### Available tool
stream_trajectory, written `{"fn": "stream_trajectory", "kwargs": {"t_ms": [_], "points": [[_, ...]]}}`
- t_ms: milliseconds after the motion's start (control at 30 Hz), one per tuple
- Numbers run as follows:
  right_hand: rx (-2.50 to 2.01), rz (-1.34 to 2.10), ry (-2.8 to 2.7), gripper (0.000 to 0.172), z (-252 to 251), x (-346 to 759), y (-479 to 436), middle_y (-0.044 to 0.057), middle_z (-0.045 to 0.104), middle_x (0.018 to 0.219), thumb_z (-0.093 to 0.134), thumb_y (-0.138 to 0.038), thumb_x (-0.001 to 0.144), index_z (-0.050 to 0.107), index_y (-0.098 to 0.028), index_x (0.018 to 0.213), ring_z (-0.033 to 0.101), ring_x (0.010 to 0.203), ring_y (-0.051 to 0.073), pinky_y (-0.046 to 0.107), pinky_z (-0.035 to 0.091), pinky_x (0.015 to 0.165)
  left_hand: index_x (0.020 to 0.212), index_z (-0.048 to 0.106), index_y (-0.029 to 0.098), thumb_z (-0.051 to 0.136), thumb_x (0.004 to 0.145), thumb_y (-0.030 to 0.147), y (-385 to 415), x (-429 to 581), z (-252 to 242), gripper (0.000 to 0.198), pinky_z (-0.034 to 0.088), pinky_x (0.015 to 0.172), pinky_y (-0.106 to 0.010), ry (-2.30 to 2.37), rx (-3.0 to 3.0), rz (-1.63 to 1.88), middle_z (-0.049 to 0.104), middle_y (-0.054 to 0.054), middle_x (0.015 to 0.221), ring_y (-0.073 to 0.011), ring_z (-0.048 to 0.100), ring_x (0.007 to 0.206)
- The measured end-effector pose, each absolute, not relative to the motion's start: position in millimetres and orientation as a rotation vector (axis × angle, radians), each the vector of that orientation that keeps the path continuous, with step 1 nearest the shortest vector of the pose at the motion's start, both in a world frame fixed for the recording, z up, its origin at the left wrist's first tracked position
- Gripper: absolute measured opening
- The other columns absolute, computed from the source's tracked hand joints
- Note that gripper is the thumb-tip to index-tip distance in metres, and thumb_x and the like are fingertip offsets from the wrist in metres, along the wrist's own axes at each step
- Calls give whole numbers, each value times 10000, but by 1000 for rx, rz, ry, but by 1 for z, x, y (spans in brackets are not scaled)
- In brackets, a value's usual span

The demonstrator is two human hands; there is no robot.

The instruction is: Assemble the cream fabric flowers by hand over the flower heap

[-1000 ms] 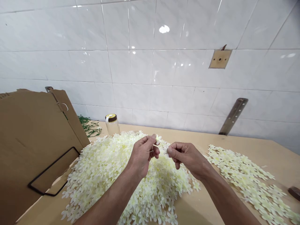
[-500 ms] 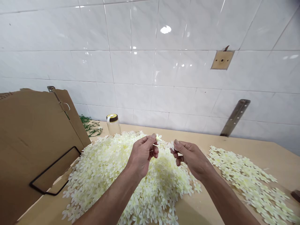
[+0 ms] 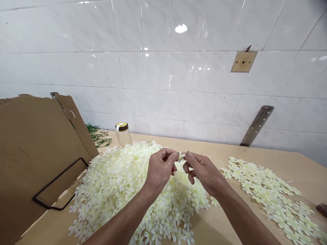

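My left hand [image 3: 161, 168] pinches a small pale-yellow artificial flower [image 3: 181, 157] between thumb and forefinger. From the other side, my right hand [image 3: 203, 170] has its thumb and forefinger closed at the same flower's edge, its other fingers curled below. Both hands are raised over a large heap of loose artificial flower heads [image 3: 114, 180], white to pale yellow. Whether a second flower is stacked with the held one is too small to tell.
Spread flower heads [image 3: 270, 194] lie on the table [image 3: 212, 224] to the right. A cardboard box [image 3: 38, 146] with a black wire frame [image 3: 60, 163] stands left. Behind are a lidded jar [image 3: 124, 134], green stems [image 3: 100, 137] and a tiled wall with a metal bracket [image 3: 257, 126].
My hands have come together, the left moving right and the right slightly left. The flower in my left hand now meets my right fingertips. The view has tilted slightly.
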State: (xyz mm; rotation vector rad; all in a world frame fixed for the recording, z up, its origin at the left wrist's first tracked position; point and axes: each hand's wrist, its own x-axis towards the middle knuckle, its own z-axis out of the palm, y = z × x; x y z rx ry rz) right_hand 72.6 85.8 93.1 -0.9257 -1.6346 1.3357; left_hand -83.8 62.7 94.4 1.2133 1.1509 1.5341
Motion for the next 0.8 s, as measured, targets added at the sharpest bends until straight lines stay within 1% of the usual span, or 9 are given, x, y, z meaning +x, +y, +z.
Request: {"fn": "stream_trajectory", "kwargs": {"t_ms": [100, 233, 367, 500, 700, 800], "points": [[-915, 1360, -1582, 444, 97, 72, 83, -32, 441, 592, 649, -593, 836, 658, -166, 718, 413, 503, 100, 244, 403, 439, 782, 675, 169, 685, 816, 394, 59, -81, 93, 227, 450, 444, -217, 1204, 1311, 1532, 585, 7, 577, -109, 531, 469], [-963, 1301, -1533, 403, 96, 74, 85, -41, 458, 544, 741, -556, 771, 707, -157, 724, 415, 449, 88, 245, 373, 430, 781, 666, 177, 673, 829, 396, 56, -79, 94, 224, 456, 455, -218, 1210, 1345, 1528, 567, 15, 547, -114, 531, 474], [-976, 1261, -1535, 419, 93, 75, 86, -43, 476, 509, 747, -569, 756, 689, -158, 695, 425, 422, 93, 247, 374, 417, 782, 641, 176, 661, 839, 413, 56, -78, 95, 245, 451, 460, -229, 1167, 1280, 1509, 555, 21, 525, -113, 512, 459], [-989, 1265, -1555, 457, 92, 74, 86, -36, 496, 492, 726, -600, 760, 641, -165, 647, 434, 402, 93, 234, 367, 392, 774, 639, 162, 652, 841, 437, 57, -78, 96, 283, 442, 483, -250, 1061, 1187, 1387, 565, 3, 521, -123, 523, 469], [-1004, 1308, -1556, 502, 89, 73, 87, -26, 503, 486, 697, -635, 765, 585, -174, 599, 419, 375, 87, 218, 375, 350, 772, 644, 150, 745, 759, 385, 58, -82, 98, 256, 417, 494, -233, 883, 985, 1296, 594, -8, 616, -100, 523, 504], [-1018, 1322, -1551, 506, 88, 74, 87, -18, 523, 514, 713, -639, 742, 586, -174, 590, 427, 379, 87, 217, 381, 338, 756, 640, 149, 762, 745, 417, 59, -83, 96, 295, 403, 490, -225, 844, 932, 1279, 571, 3, 594, -93, 514, 500]]}}
